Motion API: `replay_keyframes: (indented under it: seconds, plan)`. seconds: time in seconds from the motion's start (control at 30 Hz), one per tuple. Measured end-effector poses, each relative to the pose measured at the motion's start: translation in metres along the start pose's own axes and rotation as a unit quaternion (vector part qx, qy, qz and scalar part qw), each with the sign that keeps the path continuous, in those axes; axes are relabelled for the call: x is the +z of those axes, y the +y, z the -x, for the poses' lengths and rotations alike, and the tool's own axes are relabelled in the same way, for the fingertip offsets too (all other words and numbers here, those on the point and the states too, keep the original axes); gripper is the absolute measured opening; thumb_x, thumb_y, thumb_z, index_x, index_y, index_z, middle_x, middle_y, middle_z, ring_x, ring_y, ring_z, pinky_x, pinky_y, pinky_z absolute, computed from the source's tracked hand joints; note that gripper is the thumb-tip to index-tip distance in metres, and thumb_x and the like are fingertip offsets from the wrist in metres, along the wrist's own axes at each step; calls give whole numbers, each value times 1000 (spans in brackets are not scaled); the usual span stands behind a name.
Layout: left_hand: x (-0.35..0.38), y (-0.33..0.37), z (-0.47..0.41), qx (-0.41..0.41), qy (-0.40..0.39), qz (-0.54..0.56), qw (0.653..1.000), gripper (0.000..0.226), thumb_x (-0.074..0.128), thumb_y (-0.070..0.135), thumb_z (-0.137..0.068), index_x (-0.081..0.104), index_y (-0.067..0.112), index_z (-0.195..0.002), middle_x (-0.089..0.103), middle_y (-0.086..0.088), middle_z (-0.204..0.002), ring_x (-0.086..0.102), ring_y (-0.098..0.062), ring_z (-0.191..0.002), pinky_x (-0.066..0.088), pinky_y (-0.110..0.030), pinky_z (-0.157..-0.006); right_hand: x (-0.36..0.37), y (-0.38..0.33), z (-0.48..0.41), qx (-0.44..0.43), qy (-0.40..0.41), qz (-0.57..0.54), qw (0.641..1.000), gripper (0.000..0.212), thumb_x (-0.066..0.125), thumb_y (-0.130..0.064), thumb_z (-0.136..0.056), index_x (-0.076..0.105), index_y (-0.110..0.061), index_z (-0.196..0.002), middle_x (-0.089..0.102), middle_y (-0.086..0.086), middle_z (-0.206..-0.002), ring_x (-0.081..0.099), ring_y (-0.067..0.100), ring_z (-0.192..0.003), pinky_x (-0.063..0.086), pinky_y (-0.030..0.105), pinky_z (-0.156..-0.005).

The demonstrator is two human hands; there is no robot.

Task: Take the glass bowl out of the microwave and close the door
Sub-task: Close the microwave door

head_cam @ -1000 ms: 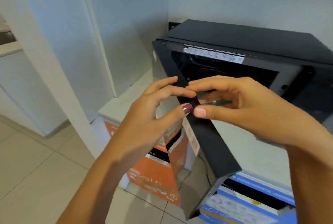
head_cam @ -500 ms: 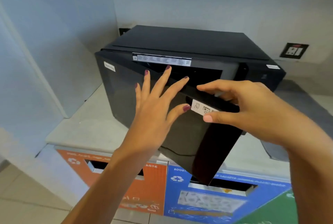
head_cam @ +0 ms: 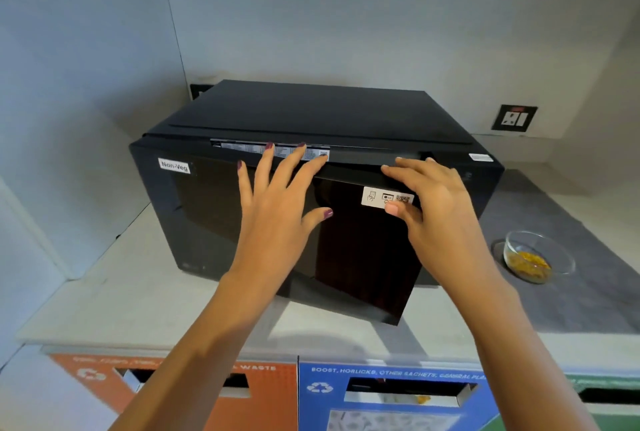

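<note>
Pale grey walls (head_cam: 346, 15) closed in an alcove behind the microwave (head_cam: 311, 112), and a wall socket (head_cam: 514, 118) sat on the wall to the microwave's right. Under the microwave ran the light tabletop (head_cam: 138, 309), with a grey mat (head_cam: 571, 292) covering the part to the microwave's right. Below the tabletop's front edge, in front of the microwave, stood an orange recycling bin (head_cam: 194, 396), a blue bin (head_cam: 381, 403) and the corner of a green bin (head_cam: 609, 396).

The microwave itself was black and stood at the alcove's middle. Its door (head_cam: 363, 257) was almost shut, with the right edge swung a little way out from the body. A white "Non-Veg" label (head_cam: 174, 165) sat at the door's upper left corner, and a small white sticker (head_cam: 387, 197) lay near its upper right.

The left hand (head_cam: 277, 202) lay flat and spread open against the door's front, its fingertips reaching the door's top edge, holding nothing. The right hand (head_cam: 429, 202) pinched the door's upper right edge, with the fingers over the top and the thumb on the front beside the white sticker.

The glass bowl (head_cam: 533, 255) rested on the grey mat to the right of the microwave, well apart from both hands, with yellow food (head_cam: 528, 262) in its bottom.
</note>
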State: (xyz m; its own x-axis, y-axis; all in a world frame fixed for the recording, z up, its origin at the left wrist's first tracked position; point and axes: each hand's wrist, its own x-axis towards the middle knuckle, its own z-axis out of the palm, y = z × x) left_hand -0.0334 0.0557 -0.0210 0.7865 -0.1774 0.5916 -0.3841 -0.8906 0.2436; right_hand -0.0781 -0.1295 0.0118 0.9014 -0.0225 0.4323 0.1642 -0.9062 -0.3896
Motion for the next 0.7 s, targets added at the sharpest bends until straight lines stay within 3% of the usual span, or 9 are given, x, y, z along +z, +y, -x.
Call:
replay_keyframes:
  seconds: [0.13,0.3,0.47,0.57,0.7]
  plan:
    - [5,-1,-10,1,3,-34,999,73,60,47,-86,29,27,-149,33,2,-157,16,-26,-149,-2,-55,-117,15,7,-14,-29,25,72,997,50,59,-7,-92,47,-14,-140,42,11,-151,22,29,-149,8,49,-124]
    - [14,0,-19,-1,11,-55,998,75,57,51,-87,26,26,-150,31,2,-157,18,-26,-148,1,-55,-118,24,17,-29,-67,45,138,987,49,51,-13,-97,40,-13,-144,36,13,-155,20,30,-150,1,49,-123]
    - [20,0,-26,-9,23,-56,998,70,59,45,-87,32,21,-148,35,1,-155,20,-26,-148,0,-57,-118,27,21,-39,-77,43,165,982,57,49,-22,-98,28,-10,-149,35,12,-155,26,28,-148,5,45,-124]
    - [22,-1,-31,-5,22,-57,998,69,62,42,-86,36,20,-146,40,1,-153,24,-25,-146,0,-57,-118,28,21,-41,-72,39,168,982,60,46,-32,-98,27,-9,-150,40,11,-153,34,26,-145,11,41,-124]
    - [25,-3,-34,-4,26,-54,998,69,67,38,-83,40,19,-144,47,-1,-148,32,-25,-143,2,-55,-118,30,22,-43,-68,41,166,983,55,47,-29,-98,33,-10,-147,46,10,-149,38,26,-142,15,42,-125]
